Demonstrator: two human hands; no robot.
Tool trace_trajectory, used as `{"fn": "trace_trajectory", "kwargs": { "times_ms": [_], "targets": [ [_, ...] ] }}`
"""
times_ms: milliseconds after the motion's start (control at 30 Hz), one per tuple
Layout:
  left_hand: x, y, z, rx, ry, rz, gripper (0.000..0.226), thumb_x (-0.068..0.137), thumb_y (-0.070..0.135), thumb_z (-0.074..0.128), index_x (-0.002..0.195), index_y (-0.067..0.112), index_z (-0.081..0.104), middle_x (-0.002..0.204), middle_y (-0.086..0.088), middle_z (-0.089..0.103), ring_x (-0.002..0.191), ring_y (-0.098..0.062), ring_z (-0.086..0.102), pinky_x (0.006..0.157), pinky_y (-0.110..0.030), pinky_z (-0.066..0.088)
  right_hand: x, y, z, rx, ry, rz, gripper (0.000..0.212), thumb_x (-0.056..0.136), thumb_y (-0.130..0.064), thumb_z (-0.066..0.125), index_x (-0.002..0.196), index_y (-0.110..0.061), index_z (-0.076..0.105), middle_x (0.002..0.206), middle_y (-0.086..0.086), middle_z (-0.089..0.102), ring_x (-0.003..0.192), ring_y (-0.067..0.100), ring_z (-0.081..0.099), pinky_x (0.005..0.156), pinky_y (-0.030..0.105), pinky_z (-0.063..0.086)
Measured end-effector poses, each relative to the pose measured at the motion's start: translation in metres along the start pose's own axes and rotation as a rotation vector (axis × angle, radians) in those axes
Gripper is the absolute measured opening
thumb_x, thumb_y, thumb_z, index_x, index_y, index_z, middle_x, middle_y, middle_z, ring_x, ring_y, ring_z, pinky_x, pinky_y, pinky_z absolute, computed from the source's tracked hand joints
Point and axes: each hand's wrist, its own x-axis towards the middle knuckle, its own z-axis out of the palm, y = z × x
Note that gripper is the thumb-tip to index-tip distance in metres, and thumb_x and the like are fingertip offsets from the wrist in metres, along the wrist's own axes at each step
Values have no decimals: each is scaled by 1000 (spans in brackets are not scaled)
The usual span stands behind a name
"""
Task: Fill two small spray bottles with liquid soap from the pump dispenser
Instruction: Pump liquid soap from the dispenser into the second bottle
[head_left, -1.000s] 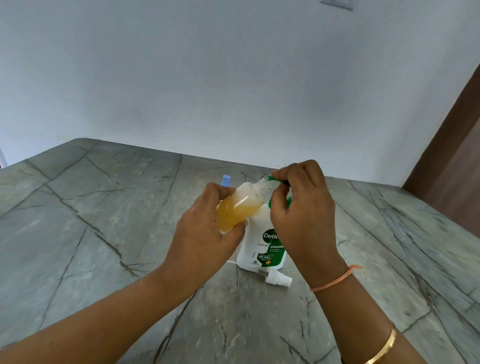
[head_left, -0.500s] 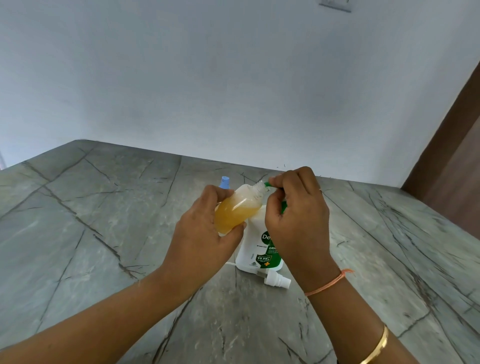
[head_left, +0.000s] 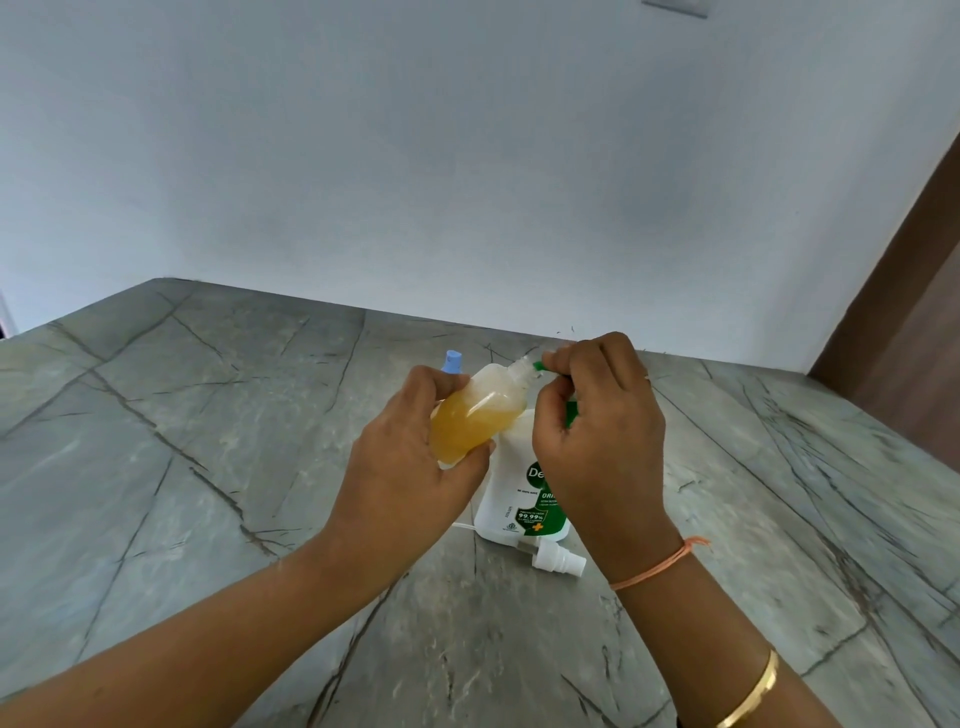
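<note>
I'm looking down on a grey stone-look worktop (head_left: 208, 467) crossed by dark veins, which runs back to a plain white wall (head_left: 467, 156). A brown wooden panel (head_left: 909, 322) stands at the right edge of the room, and a small grey plate (head_left: 674, 6) sits high on the wall.

The left hand (head_left: 410, 467) wraps its fingers round a small clear plastic spray bottle (head_left: 478, 421) and holds it tilted above the worktop, its open neck up against the green pump head (head_left: 540, 365). Amber liquid with pale foam on top fills most of it.

The right hand (head_left: 602, 441) is curled over, pinching that green pump head. Below it the white plastic pump dispenser (head_left: 511, 499) stands on the worktop. On its green label I read "De", "ORI" and "99.99%"; the hand covers the rest.

A white spray cap (head_left: 558, 558) lies on its side just in front of the dispenser. A light blue cap (head_left: 452, 361) peeks out behind the left hand; what is under it I cannot tell. The right wrist wears an orange thread (head_left: 654, 569), with a gold bangle (head_left: 753, 691) further up the arm.
</note>
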Motion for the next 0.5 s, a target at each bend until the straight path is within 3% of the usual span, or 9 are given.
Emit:
{"fn": "trace_trajectory", "kwargs": {
  "times_ms": [200, 500],
  "targets": [
    [-1, 1, 1, -7, -6, -11, 46, 74, 32, 73, 107, 38, 40, 101, 19, 53, 88, -5, 57, 71, -21, 50, 4, 0, -5, 24, -40, 21, 15, 74, 1, 52, 85, -2, 63, 86, 14, 57, 74, 26, 57, 57, 24, 43],
    [-1, 0, 1, -6, -8, -15, 47, 74, 35, 71, 106, 42, 37, 97, 33, 46, 88, 8, 51, 68, -11, 42, 5, 1, -4, -1, -27, 2, 17, 73, 2, 53, 86, -1, 64, 85, 14, 58, 73, 26, 57, 59, 22, 39]
  ]
}}
